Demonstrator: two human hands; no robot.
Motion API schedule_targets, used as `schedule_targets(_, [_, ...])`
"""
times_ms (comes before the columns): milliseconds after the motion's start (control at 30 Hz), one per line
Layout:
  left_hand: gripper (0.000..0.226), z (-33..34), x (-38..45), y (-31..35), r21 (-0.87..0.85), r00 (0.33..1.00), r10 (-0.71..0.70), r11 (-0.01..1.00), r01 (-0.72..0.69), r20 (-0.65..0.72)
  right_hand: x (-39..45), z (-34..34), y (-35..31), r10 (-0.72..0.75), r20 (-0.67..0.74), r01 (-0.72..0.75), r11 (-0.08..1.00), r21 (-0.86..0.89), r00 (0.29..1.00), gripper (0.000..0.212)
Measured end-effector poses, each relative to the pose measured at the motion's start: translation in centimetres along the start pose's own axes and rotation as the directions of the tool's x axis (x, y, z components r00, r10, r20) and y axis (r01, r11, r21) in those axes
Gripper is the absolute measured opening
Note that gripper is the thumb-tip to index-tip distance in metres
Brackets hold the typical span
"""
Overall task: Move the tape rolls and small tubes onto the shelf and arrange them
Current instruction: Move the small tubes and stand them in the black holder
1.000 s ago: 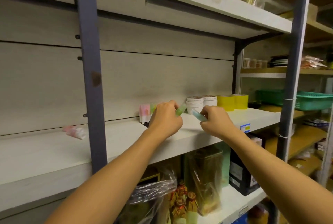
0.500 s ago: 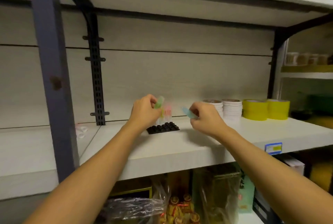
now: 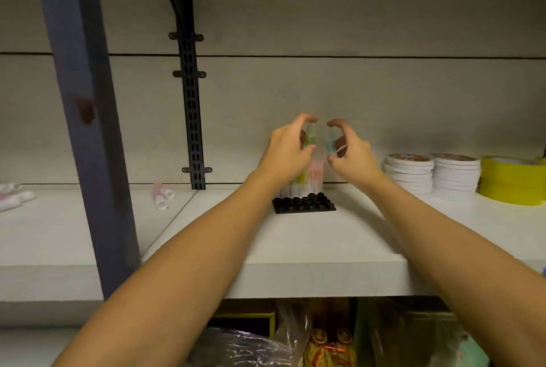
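Now both hands are up over the black tube rack (image 3: 304,206) on the white shelf (image 3: 295,251). Half a second ago they were lower and farther apart, each with a tube lying slanted. The tubes are now standing up straight and close together, so they look ready to go down into the rack.

The left hand (image 3: 288,149) pinches a green tube (image 3: 310,136) between thumb and curled fingers. The right hand (image 3: 351,157) pinches a blue tube (image 3: 330,142) the same way. Both tubes hang just above some pink and yellow tubes (image 3: 307,179) already standing at the back of the rack. The front holes of the rack have nothing in them.

White tape rolls (image 3: 431,174) sit in two stacks to the right, and yellow tape rolls (image 3: 512,180) sit just beside them. So the tape seems done. A few pink tubes (image 3: 162,198) lie on their sides to the left, well apart from the rack. I think those need picking up after these two go in.
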State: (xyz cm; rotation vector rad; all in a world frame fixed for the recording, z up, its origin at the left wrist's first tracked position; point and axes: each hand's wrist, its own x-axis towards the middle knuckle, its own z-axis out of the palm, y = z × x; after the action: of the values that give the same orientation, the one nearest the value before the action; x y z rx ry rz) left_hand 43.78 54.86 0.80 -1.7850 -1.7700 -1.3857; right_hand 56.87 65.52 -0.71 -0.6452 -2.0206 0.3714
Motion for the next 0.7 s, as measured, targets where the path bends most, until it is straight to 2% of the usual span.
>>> schedule_targets(100, [0.049,1.4,0.1,-0.8,0.013,0.999,-0.031,0.999,0.031,0.021,0.5,0.1,1.7,0.055,-0.036,-0.053,0.998,0.035,0.998,0.057])
schedule_targets(300, [0.053,3.2,0.3,-2.0,0.221,0.994,-0.013,0.975,-0.012,0.111,0.9,0.3,2.3,0.047,-0.060,-0.041,0.996,0.085,0.997,0.054])
schedule_targets(533, [0.043,4.4,0.1,-3.3,0.499,0.981,0.087,0.851,-0.164,0.175,0.8,0.9,2.1,0.010,0.020,-0.012,0.996,0.093,1.000,0.055])
schedule_targets(700, [0.047,4.5,0.0,-3.7,0.495,0.982,0.060,0.857,-0.143,0.180,0.8,0.9,2.1,0.009,0.042,-0.013,0.995,0.098,0.999,0.054])
